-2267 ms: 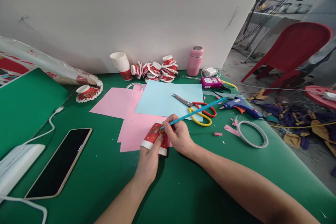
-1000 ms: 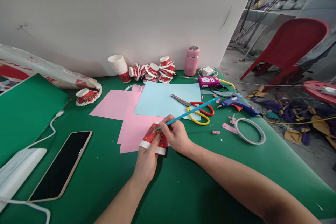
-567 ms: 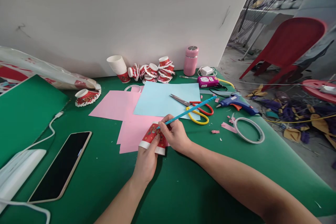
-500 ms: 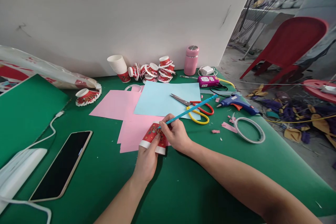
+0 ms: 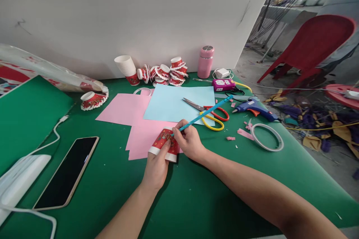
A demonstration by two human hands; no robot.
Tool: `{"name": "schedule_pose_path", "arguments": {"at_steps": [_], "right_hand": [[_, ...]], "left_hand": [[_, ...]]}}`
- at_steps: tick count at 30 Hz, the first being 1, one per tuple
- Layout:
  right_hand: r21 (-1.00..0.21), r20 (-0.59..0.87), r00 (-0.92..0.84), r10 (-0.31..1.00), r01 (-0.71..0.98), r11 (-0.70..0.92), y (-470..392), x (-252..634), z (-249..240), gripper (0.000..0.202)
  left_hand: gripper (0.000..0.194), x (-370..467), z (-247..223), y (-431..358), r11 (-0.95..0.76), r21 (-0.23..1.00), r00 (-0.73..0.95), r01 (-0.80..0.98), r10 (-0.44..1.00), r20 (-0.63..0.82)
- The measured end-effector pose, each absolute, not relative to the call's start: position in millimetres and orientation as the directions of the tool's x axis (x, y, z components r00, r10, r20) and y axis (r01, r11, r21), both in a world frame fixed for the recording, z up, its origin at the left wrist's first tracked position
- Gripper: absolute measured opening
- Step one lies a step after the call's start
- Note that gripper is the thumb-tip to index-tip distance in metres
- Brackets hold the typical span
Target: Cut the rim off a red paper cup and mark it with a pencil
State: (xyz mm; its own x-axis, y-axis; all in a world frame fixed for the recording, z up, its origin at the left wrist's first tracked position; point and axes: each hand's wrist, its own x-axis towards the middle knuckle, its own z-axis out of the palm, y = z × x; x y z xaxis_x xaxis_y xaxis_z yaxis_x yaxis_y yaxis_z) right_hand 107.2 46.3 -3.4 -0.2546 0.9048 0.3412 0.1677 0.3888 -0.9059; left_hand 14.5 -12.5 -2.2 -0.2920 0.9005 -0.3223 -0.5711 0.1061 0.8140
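My left hand [image 5: 157, 168] is closed around a red paper cup [image 5: 162, 140] with white edges, its thumb pressed on the printed side. Between the fingers of my right hand [image 5: 190, 143] is a long blue pencil [image 5: 209, 111], its lower end at the cup's printed surface and its other end slanting up to the right. Whether the tip touches the cup I cannot tell. Beyond the hands lie pink paper [image 5: 120, 109] and a light blue sheet [image 5: 171, 101]. Scissors [image 5: 199, 107] with red and yellow handles rest on the blue sheet's right side.
Along the wall stand stacked paper cups [image 5: 126, 68], several fringed red cups [image 5: 164, 71] and a pink flask [image 5: 205, 61]. To the right are a blue glue gun [image 5: 256, 108] and a tape roll [image 5: 266, 137]. A phone [image 5: 67, 171] and a white power strip [image 5: 25, 181] lie left.
The view has shifted slightly. The pencil's lower end has moved a little along the cup toward the right; both hands keep their holds.
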Motion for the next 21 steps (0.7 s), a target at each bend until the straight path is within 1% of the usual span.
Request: {"name": "schedule_pose_path", "arguments": {"at_steps": [13, 16, 21], "right_hand": [[-0.904, 0.39, -0.264, 0.882, 0.076, 0.422, 46.5, 104.2, -3.2, 0.024], [-0.907, 0.384, -0.265, 0.885, 0.073, 0.415, 46.7, 103.6, -3.5, 0.023], [-0.906, 0.374, -0.267, 0.888, 0.101, 0.412, 46.6, 104.0, -2.7, 0.025]], "left_hand": [[0.035, 15.0, -1.0, -13.3, 0.103, 0.818, -0.279, -0.566, 0.91, -0.307], [0.034, 15.4, -0.7, -13.1, 0.1, 0.819, -0.273, -0.565, 0.914, -0.3], [0.033, 15.6, -0.7, -13.1, 0.104, 0.812, -0.299, -0.574, 0.896, -0.327]]}}
